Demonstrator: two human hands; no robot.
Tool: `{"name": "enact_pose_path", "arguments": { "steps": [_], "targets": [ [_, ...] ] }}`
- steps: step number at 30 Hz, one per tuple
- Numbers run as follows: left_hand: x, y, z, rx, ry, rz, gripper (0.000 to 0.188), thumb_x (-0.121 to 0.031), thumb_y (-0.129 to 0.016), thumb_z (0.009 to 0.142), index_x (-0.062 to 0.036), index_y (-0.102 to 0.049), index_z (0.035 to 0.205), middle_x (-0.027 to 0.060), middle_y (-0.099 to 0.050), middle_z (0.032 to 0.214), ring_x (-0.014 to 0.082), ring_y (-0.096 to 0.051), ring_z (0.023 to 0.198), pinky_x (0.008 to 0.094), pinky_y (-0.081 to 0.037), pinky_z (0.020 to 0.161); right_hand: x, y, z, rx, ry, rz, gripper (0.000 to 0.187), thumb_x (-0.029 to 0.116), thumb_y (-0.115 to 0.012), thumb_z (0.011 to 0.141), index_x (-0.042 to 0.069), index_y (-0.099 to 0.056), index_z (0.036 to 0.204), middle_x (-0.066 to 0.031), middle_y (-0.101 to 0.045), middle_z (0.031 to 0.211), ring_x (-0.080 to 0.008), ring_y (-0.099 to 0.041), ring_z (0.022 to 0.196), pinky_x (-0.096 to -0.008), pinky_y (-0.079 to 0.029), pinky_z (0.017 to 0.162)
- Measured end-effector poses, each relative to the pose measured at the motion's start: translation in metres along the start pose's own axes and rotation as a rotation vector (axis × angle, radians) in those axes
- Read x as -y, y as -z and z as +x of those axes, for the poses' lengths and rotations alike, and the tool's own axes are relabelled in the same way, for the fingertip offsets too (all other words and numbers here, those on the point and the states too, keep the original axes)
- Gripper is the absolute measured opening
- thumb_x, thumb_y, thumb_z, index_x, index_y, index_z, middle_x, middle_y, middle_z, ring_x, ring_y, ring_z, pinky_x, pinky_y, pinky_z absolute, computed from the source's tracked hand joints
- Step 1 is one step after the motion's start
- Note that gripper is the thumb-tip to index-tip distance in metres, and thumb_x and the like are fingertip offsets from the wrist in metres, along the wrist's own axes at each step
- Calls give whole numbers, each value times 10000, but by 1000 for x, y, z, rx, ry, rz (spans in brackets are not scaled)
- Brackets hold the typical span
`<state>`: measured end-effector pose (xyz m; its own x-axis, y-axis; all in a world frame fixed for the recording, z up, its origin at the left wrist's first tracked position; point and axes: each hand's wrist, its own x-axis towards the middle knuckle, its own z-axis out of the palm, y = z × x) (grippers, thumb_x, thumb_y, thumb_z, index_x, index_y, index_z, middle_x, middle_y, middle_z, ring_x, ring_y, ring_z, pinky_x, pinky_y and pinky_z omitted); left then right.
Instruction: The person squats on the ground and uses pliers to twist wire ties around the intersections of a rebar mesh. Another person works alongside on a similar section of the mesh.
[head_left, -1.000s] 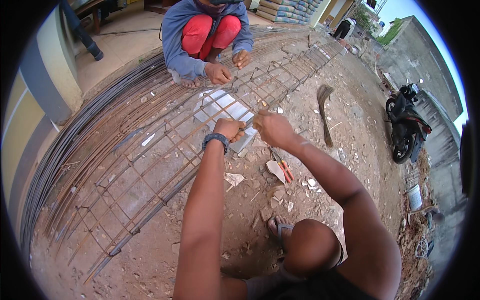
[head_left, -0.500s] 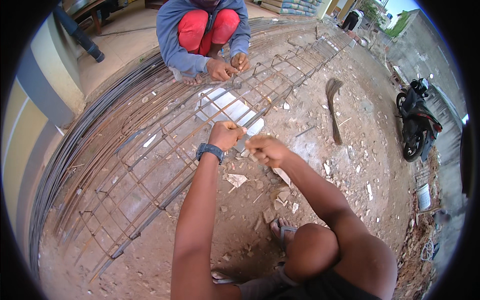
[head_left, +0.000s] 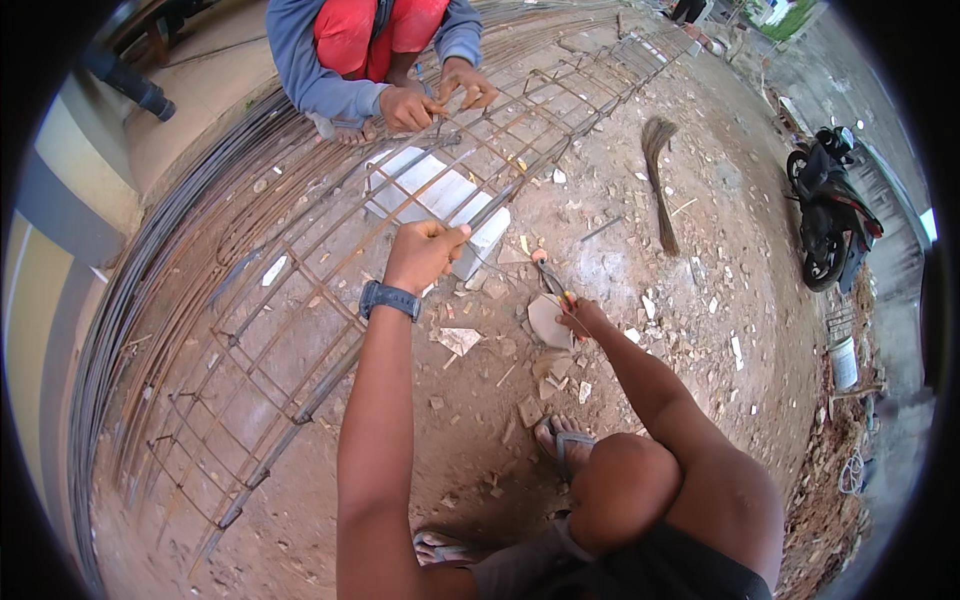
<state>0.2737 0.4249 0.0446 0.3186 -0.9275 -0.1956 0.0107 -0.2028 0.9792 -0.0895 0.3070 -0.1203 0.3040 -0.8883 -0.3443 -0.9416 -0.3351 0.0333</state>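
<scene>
Down low, right hand (head_left: 585,318) on pliers (head_left: 552,280)

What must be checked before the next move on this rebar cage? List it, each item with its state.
1. Hold: left hand closed on a bar of the rebar cage: ok.
2. Tool: right hand at the handles of the pliers on the ground: ok; firm grip: cannot tell.
3. Support: white block under the cage: ok.
4. Clearance: co-worker's hands on the cage's far side, apart from the left hand: ok.
5. Tie wire at the held joint: cannot tell.
</scene>
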Motion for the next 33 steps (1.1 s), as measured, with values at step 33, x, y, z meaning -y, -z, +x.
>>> {"name": "enact_pose_path", "arguments": {
  "steps": [33],
  "targets": [
    [-4,9,0,4,71,20,415,-332,-655,941,78,-690,993,97,-678,729,84,-537,487,243,-431,464,104,219,-100,-14,587,230,672,63,-552,828,230,-446,1470,-253,-632,1051,-411,-634,1004,-467,-495,902]
  ]
}}
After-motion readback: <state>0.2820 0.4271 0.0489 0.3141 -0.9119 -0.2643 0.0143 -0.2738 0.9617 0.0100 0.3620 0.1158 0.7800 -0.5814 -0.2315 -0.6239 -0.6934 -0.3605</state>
